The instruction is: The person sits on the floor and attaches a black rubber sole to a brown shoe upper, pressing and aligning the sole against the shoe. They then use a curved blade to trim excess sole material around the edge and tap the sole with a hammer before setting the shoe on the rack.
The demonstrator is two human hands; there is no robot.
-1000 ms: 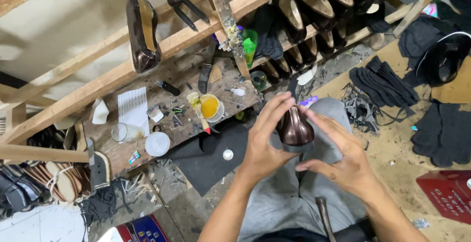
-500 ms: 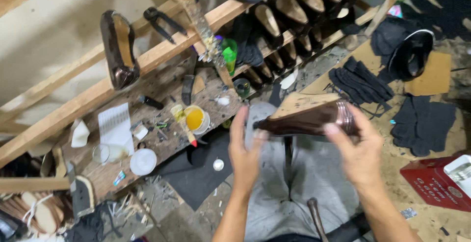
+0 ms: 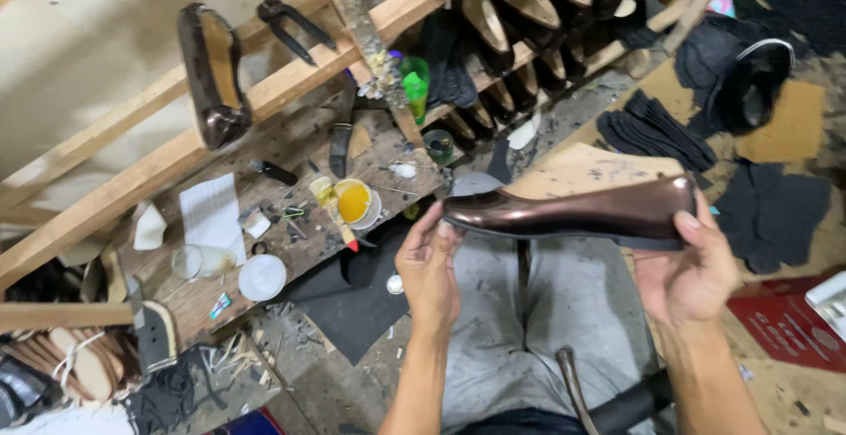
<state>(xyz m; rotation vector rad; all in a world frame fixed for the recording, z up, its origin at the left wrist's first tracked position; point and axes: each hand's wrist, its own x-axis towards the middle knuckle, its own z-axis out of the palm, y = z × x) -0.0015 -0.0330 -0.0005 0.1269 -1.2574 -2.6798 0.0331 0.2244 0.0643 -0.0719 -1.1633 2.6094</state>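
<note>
I've got this glossy bronze-brown flat shoe (image 3: 573, 212) held sideways over my lap, my left hand (image 3: 429, 269) with its fingers closed on the pointed toe and my right hand (image 3: 692, 267) wrapped round the heel end, so the back of the shoe is mostly hidden behind my palm. It's smooth and shiny like patent leather, long and slim. On the rough wooden tabletop (image 3: 291, 148) to the left sits a small round pot of yellow glue (image 3: 354, 201), and a matching shoe (image 3: 214, 74) leans on the wooden rail.
</note>
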